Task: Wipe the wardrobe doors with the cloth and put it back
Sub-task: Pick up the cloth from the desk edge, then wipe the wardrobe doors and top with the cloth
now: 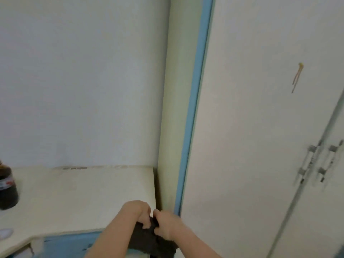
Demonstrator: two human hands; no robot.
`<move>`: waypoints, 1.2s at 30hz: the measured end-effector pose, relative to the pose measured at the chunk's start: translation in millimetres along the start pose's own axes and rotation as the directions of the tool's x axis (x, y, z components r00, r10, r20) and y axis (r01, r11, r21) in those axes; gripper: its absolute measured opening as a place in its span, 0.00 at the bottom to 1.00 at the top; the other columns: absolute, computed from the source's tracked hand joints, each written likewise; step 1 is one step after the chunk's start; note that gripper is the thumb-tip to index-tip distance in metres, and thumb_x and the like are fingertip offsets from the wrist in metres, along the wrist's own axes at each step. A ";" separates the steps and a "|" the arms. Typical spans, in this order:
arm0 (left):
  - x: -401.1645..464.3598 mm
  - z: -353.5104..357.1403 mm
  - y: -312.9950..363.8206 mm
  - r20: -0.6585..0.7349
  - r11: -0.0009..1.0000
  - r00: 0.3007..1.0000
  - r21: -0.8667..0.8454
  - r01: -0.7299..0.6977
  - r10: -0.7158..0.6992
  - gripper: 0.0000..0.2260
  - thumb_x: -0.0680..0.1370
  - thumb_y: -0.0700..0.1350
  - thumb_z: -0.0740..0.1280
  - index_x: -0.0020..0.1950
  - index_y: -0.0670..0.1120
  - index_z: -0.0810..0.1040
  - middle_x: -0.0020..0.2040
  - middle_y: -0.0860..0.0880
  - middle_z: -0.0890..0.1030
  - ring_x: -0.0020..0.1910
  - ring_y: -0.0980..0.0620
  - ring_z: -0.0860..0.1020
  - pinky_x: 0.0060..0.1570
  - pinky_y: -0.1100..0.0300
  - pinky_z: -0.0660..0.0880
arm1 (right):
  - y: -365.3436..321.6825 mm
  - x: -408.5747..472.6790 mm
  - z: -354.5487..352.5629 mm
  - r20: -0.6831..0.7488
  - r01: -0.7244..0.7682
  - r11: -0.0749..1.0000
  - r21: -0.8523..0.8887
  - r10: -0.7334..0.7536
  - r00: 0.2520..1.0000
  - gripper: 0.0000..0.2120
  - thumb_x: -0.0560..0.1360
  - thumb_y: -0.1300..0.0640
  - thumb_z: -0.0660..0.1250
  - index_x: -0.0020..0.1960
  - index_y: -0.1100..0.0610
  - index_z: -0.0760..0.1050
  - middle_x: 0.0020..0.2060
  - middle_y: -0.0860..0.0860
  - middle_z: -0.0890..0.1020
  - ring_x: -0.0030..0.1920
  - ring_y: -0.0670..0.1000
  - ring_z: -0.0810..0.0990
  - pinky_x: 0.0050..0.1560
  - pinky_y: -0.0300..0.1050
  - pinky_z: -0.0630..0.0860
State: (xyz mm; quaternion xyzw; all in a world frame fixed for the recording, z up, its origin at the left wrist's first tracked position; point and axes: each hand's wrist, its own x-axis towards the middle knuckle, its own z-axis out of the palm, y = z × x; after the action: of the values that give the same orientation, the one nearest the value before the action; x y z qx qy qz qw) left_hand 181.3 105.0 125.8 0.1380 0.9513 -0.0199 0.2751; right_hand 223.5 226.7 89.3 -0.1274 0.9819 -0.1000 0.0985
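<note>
A dark brown cloth hangs bunched between both hands at the bottom centre. My left hand grips its top edge from the left. My right hand pinches it from the right, and the two hands touch. The cream wardrobe door fills the right side, with a blue edge strip along its left. Two pairs of metal handles sit at the seam between the doors at the right. A thin yellowish streak marks the door high up.
A cream desk top lies to the left, below a pale wall. A dark jar stands at its far left edge. A blue drawer front shows under the desk. A white object lies at the lower left.
</note>
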 end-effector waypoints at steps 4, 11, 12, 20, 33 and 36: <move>-45.3 -4.8 69.3 -0.029 0.998 0.998 -0.014 -0.061 0.061 0.22 0.72 0.46 0.66 0.66 0.45 0.71 0.66 0.43 0.73 0.62 0.43 0.74 0.57 0.53 0.72 | 36.4 -66.6 -31.7 -0.065 -0.021 0.999 -0.025 0.019 0.998 0.16 0.75 0.59 0.62 0.61 0.61 0.68 0.59 0.62 0.74 0.59 0.62 0.74 0.56 0.53 0.72; -110.3 -62.4 153.9 -0.172 0.967 0.970 -0.159 -0.199 0.171 0.21 0.74 0.47 0.65 0.66 0.48 0.67 0.64 0.41 0.74 0.54 0.43 0.78 0.48 0.53 0.75 | 89.0 -143.4 -120.0 -0.250 -0.098 0.990 -0.099 0.071 0.966 0.15 0.73 0.54 0.63 0.58 0.58 0.68 0.57 0.58 0.74 0.59 0.59 0.73 0.54 0.51 0.70; -118.8 -79.2 162.5 -0.223 0.953 0.953 -0.177 -0.245 0.204 0.20 0.74 0.46 0.66 0.65 0.49 0.67 0.63 0.41 0.74 0.50 0.44 0.78 0.48 0.52 0.76 | 95.7 -151.2 -137.6 -0.302 -0.106 0.991 -0.081 0.077 0.950 0.14 0.73 0.54 0.63 0.56 0.57 0.68 0.56 0.57 0.73 0.58 0.58 0.72 0.52 0.50 0.70; -198.5 -215.8 197.5 -0.708 0.779 0.592 -0.095 -0.620 0.385 0.17 0.70 0.40 0.67 0.55 0.55 0.70 0.39 0.51 0.75 0.43 0.49 0.74 0.40 0.57 0.71 | 109.5 -205.0 -271.8 -0.591 0.206 0.813 0.545 0.198 0.782 0.16 0.69 0.58 0.70 0.44 0.54 0.62 0.39 0.51 0.74 0.38 0.50 0.73 0.40 0.45 0.69; -271.7 -333.1 225.2 -0.812 0.698 0.286 0.194 -0.689 0.508 0.22 0.72 0.46 0.71 0.62 0.59 0.68 0.51 0.45 0.79 0.50 0.47 0.78 0.47 0.54 0.77 | 84.2 -228.8 -393.8 -0.750 0.674 0.330 0.661 0.254 0.611 0.16 0.70 0.53 0.74 0.56 0.54 0.76 0.50 0.54 0.84 0.47 0.51 0.85 0.42 0.42 0.80; -280.8 -353.2 230.2 -0.806 0.706 0.312 0.174 -0.687 0.503 0.17 0.72 0.50 0.72 0.57 0.56 0.70 0.46 0.48 0.78 0.49 0.47 0.77 0.50 0.50 0.77 | 96.6 -233.6 -414.9 -0.803 0.722 0.354 0.594 0.307 0.510 0.17 0.68 0.58 0.75 0.54 0.53 0.74 0.48 0.52 0.83 0.41 0.45 0.84 0.35 0.37 0.79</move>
State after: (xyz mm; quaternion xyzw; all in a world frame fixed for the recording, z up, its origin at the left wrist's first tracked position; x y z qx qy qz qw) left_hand 288.9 295.9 582.5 0.4442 0.8405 0.2448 -0.1907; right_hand 331.9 452.4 505.6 -0.1360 0.6348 -0.6799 -0.3412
